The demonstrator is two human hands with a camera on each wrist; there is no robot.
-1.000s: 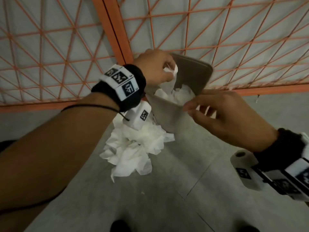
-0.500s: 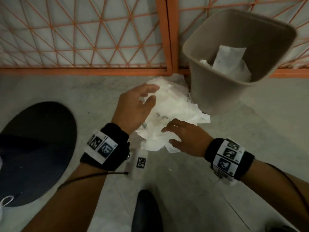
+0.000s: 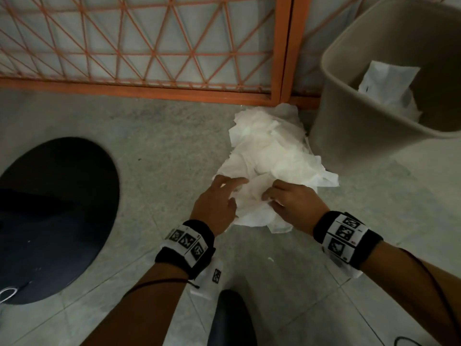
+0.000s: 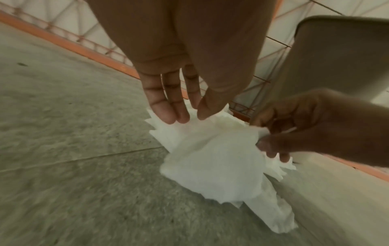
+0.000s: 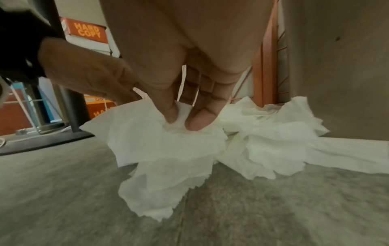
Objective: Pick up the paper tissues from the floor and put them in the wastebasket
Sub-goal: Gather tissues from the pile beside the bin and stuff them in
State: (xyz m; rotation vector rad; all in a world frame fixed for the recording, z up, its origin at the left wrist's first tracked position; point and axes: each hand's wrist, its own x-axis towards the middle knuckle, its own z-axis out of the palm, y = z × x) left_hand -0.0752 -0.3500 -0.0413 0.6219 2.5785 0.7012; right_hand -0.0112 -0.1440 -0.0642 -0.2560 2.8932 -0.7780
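An orange box behind the hands says "HARD COPY" in big letters. A second orange box lower down has letters too, but most are hidden. The wrist bands show only black-and-white patterns.

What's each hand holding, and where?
Right hand pinches the near tissue at its top crumple. Left hand: fingers straight, holding nothing.

Left hand fingers extended; right hand fingers pinched.
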